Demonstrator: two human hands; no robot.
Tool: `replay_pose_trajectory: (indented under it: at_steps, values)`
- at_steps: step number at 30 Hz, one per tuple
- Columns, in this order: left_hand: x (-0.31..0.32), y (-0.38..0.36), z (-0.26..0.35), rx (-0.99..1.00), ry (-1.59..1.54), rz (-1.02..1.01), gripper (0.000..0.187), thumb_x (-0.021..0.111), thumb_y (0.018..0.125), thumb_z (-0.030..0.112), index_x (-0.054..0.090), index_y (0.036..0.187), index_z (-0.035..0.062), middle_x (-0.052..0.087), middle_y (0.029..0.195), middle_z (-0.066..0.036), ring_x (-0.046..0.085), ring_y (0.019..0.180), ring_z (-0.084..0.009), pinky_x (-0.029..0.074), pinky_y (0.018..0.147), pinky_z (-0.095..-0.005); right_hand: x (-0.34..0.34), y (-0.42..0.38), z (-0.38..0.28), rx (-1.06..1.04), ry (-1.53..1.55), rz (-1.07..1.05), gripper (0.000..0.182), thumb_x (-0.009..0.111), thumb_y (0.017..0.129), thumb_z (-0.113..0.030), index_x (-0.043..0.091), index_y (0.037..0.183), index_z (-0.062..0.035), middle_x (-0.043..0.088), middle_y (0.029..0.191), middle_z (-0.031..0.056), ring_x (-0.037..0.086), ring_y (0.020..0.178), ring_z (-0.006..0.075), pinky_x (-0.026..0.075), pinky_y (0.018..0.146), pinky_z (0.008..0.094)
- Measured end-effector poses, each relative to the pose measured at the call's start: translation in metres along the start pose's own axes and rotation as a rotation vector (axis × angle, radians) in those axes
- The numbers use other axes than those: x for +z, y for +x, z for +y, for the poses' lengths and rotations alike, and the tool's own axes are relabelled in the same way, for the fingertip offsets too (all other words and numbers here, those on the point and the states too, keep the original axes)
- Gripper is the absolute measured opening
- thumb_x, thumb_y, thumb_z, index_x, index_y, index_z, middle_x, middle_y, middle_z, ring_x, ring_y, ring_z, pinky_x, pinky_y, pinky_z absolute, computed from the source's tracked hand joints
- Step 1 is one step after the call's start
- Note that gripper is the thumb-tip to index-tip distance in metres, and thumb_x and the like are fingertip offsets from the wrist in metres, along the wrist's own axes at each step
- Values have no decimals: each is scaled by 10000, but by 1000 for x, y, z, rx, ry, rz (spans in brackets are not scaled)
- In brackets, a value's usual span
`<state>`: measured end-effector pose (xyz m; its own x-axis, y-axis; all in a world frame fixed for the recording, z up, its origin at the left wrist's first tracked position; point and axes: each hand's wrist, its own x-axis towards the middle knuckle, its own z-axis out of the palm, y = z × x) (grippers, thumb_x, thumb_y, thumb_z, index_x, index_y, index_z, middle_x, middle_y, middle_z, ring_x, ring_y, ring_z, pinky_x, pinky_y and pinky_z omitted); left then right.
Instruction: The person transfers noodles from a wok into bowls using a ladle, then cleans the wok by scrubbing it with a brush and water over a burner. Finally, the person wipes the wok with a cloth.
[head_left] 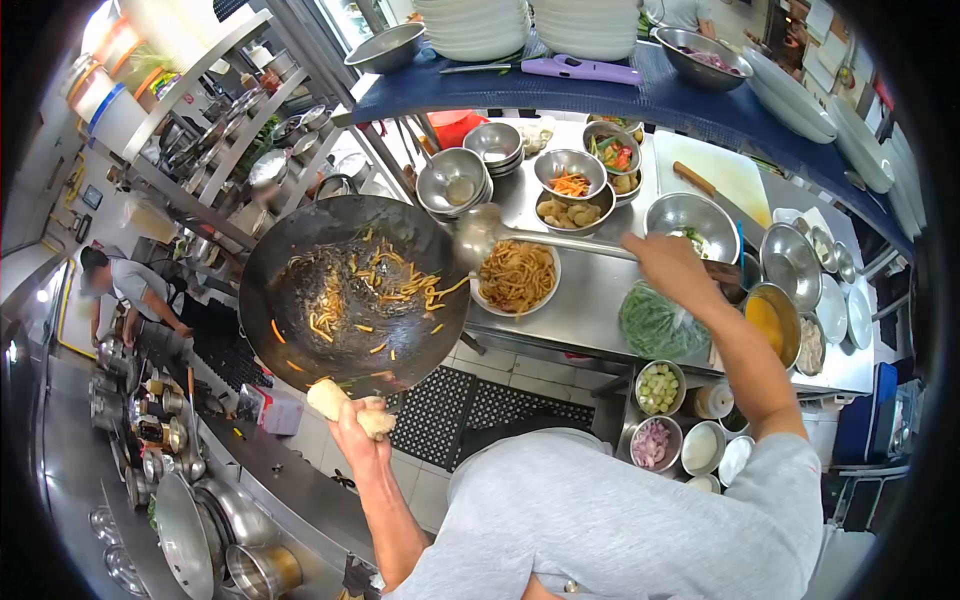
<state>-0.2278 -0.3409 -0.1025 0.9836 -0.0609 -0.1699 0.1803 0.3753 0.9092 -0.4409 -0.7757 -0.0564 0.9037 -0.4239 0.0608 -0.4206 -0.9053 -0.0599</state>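
Observation:
My left hand (360,430) is closed around a folded cloth (325,398) at the near rim of a large dark wok (275,255); the grip underneath is hidden. The wok is lifted and tilted toward the counter, with loose noodles (395,270) and carrot strips inside. My right hand (672,268) grips the long handle of a steel ladle (478,238). The ladle's bowl is between the wok and a white bowl (553,292) heaped with brown noodles (515,275). A strand or two of noodle hangs at the wok's rim beside it.
Steel bowls (452,178) and a bowl of carrot strips (570,180) stand behind the noodles. A bag of greens (660,322) lies to the right. A knife (700,180) rests on a cutting board (740,165). Overhead is a blue shelf (450,92). Another person (135,285) stands at far left.

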Motion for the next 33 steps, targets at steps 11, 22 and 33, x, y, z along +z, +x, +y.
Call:
replay_pose_trajectory:
  at_steps: [11, 22, 33]
  values:
    - [5, -57, 20, -40, -69, 21, 441, 534, 768, 21, 416, 1190, -28, 563, 867, -132, 578, 574, -237, 582, 681, -451, 59, 92, -142, -160, 356, 53, 183, 479, 875, -52, 569, 1033, -36, 662, 801, 217, 669, 761, 417, 503, 655, 526]
    - [-16, 26, 9, 1, -28, 6, 327, 538, 786, 42, 458, 1099, -14, 576, 761, -147, 609, 582, -250, 549, 520, -367, 44, -28, -12, 42, -26, 0, 259, 514, 860, -75, 547, 1111, -133, 606, 818, 168, 657, 744, 373, 512, 623, 495]
    - [-22, -12, 31, -57, -58, -15, 388, 552, 759, 31, 430, 1121, -35, 545, 750, -126, 560, 574, -221, 564, 675, -440, 53, 5, -110, 110, 85, 139, 249, 486, 888, -101, 594, 1112, -113, 619, 794, 167, 673, 766, 364, 532, 648, 484]
